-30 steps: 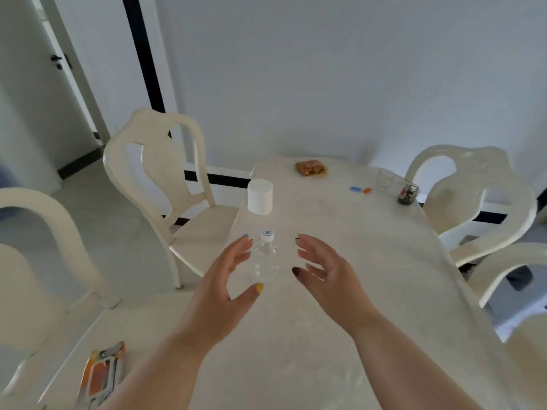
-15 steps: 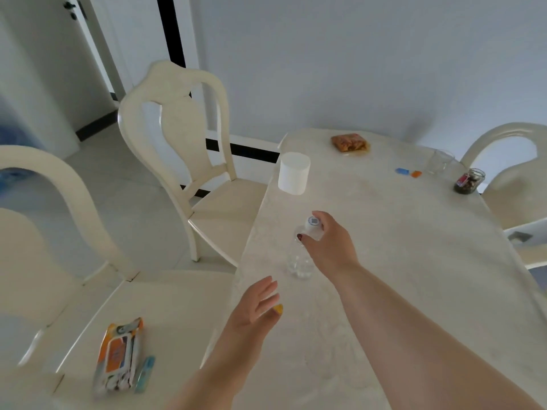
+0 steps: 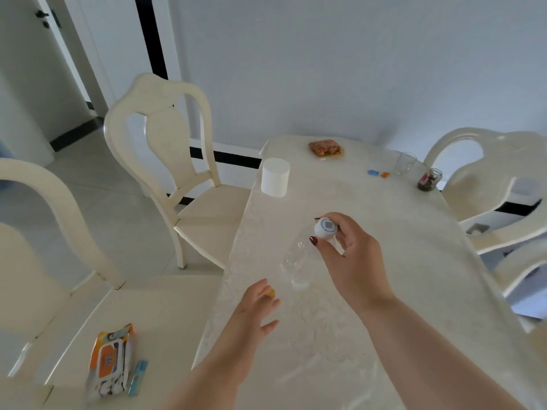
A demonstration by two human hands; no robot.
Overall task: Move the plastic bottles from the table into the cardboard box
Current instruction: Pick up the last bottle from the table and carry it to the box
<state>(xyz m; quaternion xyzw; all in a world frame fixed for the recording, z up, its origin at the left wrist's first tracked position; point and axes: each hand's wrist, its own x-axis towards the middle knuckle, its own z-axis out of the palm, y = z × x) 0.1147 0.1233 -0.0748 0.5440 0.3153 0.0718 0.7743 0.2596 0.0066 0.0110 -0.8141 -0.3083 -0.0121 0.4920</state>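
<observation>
A clear plastic bottle (image 3: 299, 263) with a white cap hangs just above the cream table (image 3: 414, 276), tilted with its cap toward me. My right hand (image 3: 352, 255) pinches it at the neck, fingers wrapped around the cap. Below and to the left, my left hand (image 3: 257, 309) hovers open over the table's near left edge, holding nothing. No cardboard box shows in this view.
A white cylinder (image 3: 275, 177) stands near the table's left edge. A snack packet (image 3: 325, 147), a glass (image 3: 405, 163), a small jar (image 3: 429, 179) and two small coloured pieces (image 3: 378, 173) lie at the far end. Cream chairs (image 3: 165, 149) surround the table; a wipes pack (image 3: 111, 361) lies on the near chair seat.
My right hand closed on the bottle's cap and lifted it, tilting it toward me. My left hand dropped away, open. The view shifted left and closer.
</observation>
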